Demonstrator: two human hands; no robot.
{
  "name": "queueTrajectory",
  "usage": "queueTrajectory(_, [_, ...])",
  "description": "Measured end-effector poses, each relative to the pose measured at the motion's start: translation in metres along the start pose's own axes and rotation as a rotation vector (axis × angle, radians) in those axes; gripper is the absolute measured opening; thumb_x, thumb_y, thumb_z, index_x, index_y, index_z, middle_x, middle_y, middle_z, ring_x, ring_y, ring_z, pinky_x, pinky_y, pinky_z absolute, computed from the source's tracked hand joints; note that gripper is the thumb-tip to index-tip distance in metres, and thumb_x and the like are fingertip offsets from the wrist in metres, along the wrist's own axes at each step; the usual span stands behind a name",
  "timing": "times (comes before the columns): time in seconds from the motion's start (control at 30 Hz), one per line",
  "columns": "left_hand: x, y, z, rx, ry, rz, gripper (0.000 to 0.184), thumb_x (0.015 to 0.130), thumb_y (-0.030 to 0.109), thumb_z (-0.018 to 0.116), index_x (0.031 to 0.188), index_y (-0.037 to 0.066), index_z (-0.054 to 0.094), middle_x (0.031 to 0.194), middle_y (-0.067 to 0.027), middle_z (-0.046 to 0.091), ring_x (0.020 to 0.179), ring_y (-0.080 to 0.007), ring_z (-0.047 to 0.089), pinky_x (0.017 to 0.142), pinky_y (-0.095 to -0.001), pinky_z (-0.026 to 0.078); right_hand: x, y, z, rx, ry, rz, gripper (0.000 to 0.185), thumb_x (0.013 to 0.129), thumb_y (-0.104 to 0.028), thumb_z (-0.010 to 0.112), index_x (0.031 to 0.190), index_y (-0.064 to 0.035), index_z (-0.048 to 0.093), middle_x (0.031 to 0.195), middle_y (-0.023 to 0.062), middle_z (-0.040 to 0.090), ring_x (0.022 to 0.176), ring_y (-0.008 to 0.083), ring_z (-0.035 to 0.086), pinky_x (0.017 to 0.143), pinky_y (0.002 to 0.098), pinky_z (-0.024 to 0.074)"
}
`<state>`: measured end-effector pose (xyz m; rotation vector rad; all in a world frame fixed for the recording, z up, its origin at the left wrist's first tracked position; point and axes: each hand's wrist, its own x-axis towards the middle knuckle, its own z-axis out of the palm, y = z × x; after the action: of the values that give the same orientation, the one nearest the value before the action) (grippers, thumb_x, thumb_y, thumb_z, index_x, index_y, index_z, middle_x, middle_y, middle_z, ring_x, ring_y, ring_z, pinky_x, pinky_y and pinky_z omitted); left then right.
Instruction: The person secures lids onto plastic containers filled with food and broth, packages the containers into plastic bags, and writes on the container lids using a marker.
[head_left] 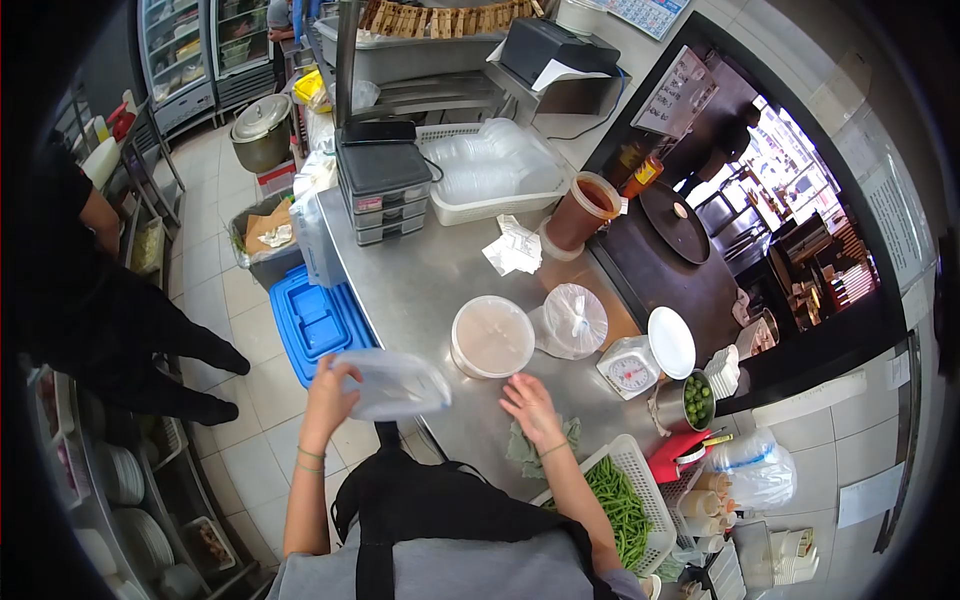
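Observation:
My left hand (328, 397) grips a translucent, filmy piece of plastic (393, 386) by its left end, out over the counter's front edge. It looks like a bag, but its exact kind is unclear. Just beyond stands a round plastic tub (492, 337) with pale brownish contents. My right hand (533, 411) is empty, fingers apart, close to the tub's near right side. Beneath that hand lies a crumpled green cloth (541, 447). A knotted clear plastic bag (575, 318) sits right of the tub, beside a white kitchen scale (629, 372).
Green beans (612, 505) fill a white basket at the right. Behind are stacked drawers (386, 185), a basket of clear containers (490, 165) and a jug of red-brown sauce (580, 215). A blue lidded bin (318, 322) stands on the floor; another person (110, 300) is at left.

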<state>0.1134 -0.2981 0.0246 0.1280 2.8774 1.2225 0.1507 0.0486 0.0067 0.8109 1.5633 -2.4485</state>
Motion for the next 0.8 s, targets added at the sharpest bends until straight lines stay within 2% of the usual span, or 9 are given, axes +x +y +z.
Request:
queueTrajectory(0.1, [0.015, 0.007, -0.015, -0.149, 0.179, -0.034, 0.030, 0.059, 0.000, 0.064, 0.086, 0.009, 0.058, 0.129, -0.0280, 0.037, 0.082, -0.0347, 0.061, 0.073, -0.0395, 0.049, 0.020, 0.011, 0.012, 0.183, 0.041, 0.130, 0.030, 0.083, -0.019, 0.065, 0.102, -0.0017, 0.049, 0.110, 0.0078, 0.048, 0.111, 0.0226, 0.042, 0.094, 0.0437, 0.0418])
queueTrajectory(0.13, [0.020, 0.007, -0.016, -0.072, 0.236, 0.028, 0.032, 0.059, 0.000, 0.065, 0.087, 0.009, 0.055, 0.131, -0.0266, 0.036, 0.078, -0.0328, 0.061, 0.068, -0.0374, 0.049, 0.028, 0.016, 0.011, 0.236, 0.073, 0.095, 0.028, 0.081, -0.014, 0.065, 0.099, 0.0019, 0.050, 0.105, 0.0093, 0.050, 0.105, 0.0234, 0.046, 0.094, 0.0445, 0.0434])
queueTrajectory(0.23, [0.035, 0.010, -0.012, -0.037, 0.323, 0.064, 0.038, 0.058, 0.001, 0.068, 0.091, 0.009, 0.052, 0.134, -0.0241, 0.034, 0.073, -0.0326, 0.061, 0.063, -0.0355, 0.049, 0.030, 0.012, 0.017, 0.386, 0.075, 0.075, 0.026, 0.079, -0.004, 0.062, 0.101, 0.0013, 0.050, 0.101, 0.0117, 0.052, 0.099, 0.0261, 0.052, 0.095, 0.0442, 0.0439])
queueTrajectory(0.33, [0.046, 0.019, -0.009, -0.137, 0.256, 0.005, 0.046, 0.056, 0.002, 0.072, 0.095, 0.010, 0.049, 0.136, -0.0215, 0.030, 0.071, -0.0327, 0.060, 0.060, -0.0355, 0.049, 0.027, 0.011, 0.013, 0.433, 0.118, 0.104, 0.028, 0.078, -0.001, 0.058, 0.104, 0.0027, 0.049, 0.106, 0.0159, 0.052, 0.102, 0.0289, 0.051, 0.096, 0.0447, 0.0422])
queueTrajectory(0.43, [0.053, 0.030, -0.004, -0.082, 0.257, 0.019, 0.050, 0.055, 0.002, 0.073, 0.097, 0.011, 0.048, 0.137, -0.0206, 0.028, 0.070, -0.0335, 0.060, 0.060, -0.0367, 0.050, 0.015, 0.012, 0.005, 0.372, 0.128, 0.111, 0.030, 0.078, -0.003, 0.057, 0.106, 0.0025, 0.049, 0.110, 0.0166, 0.052, 0.105, 0.0290, 0.050, 0.095, 0.0449, 0.0420])
queueTrajectory(0.63, [0.062, 0.035, 0.010, -0.116, 0.125, 0.083, 0.071, 0.052, 0.006, 0.077, 0.114, 0.013, 0.042, 0.138, -0.0213, 0.023, 0.082, -0.0397, 0.059, 0.067, -0.0408, 0.052, -0.033, -0.010, -0.013, 0.195, 0.085, 0.127, 0.031, 0.079, -0.006, 0.056, 0.108, 0.0015, 0.049, 0.110, 0.0142, 0.053, 0.103, 0.0284, 0.052, 0.093, 0.0443, 0.0426])
queueTrajectory(0.7, [0.065, 0.036, 0.020, -0.085, 0.070, 0.121, 0.077, 0.052, 0.008, 0.078, 0.119, 0.014, 0.040, 0.139, -0.0223, 0.022, 0.086, -0.0421, 0.058, 0.071, -0.0424, 0.052, -0.050, -0.017, -0.022, 0.221, 0.057, 0.116, 0.019, 0.078, -0.005, 0.057, 0.095, 0.0017, 0.053, 0.103, 0.0133, 0.056, 0.099, 0.0274, 0.055, 0.086, 0.0479, 0.0461])
queueTrajectory(0.77, [0.065, 0.034, 0.035, -0.030, 0.028, 0.153, 0.082, 0.052, 0.011, 0.079, 0.123, 0.014, 0.037, 0.139, -0.0240, 0.021, 0.089, -0.0447, 0.057, 0.075, -0.0442, 0.052, -0.070, -0.030, -0.022, 0.188, 0.088, 0.135, 0.018, 0.078, -0.005, 0.057, 0.094, 0.0020, 0.053, 0.104, 0.0136, 0.056, 0.100, 0.0280, 0.055, 0.087, 0.0493, 0.0456])
queueTrajectory(0.8, [0.066, 0.037, 0.039, -0.052, -0.063, 0.152, 0.084, 0.053, 0.012, 0.079, 0.124, 0.013, 0.036, 0.139, -0.0261, 0.019, 0.092, -0.0464, 0.055, 0.078, -0.0449, 0.051, -0.079, -0.038, -0.023, 0.178, 0.074, 0.147, 0.020, 0.078, -0.004, 0.056, 0.096, 0.0027, 0.053, 0.105, 0.0145, 0.056, 0.101, 0.0284, 0.055, 0.088, 0.0488, 0.0458])
